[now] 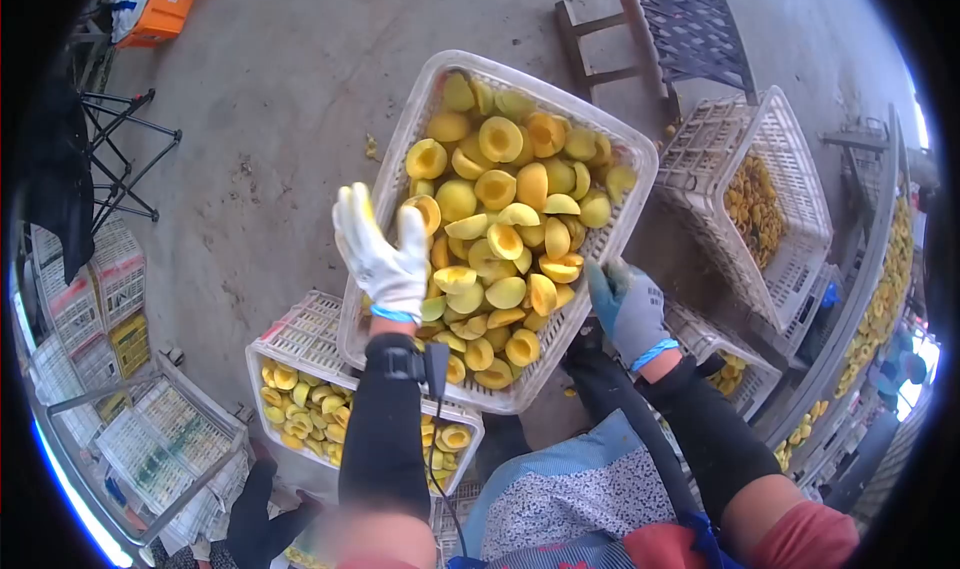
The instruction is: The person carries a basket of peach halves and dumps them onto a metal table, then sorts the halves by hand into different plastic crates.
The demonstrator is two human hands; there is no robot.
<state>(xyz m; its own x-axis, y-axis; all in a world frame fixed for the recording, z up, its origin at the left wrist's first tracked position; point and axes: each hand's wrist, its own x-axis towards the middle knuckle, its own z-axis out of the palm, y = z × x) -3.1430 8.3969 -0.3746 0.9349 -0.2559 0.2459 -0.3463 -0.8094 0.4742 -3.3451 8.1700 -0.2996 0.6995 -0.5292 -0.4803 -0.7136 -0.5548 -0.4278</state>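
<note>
A white plastic crate (625, 224) full of yellow peach halves (500, 239) is tilted in front of me, many with the pit hollow showing. My left hand (385, 254), in a white glove with a blue band at the wrist, is at the crate's left side with its fingers spread and thumb apart. At the right rim, my right hand (630, 314) in a grey-and-blue glove has its fingers closed at the edge, partly hidden. Below the crate's lower left corner stands another crate (300, 344) holding more peach halves.
Stacked crates (745, 209) with fruit stand at the right, near a long rack (870, 299) of fruit. A woven-top bench (690, 29) is at the top. On the left are a folding stool (125, 159), an orange box (165, 4) and a metal-framed cart (170, 449). Another person (265, 514) shows lower left.
</note>
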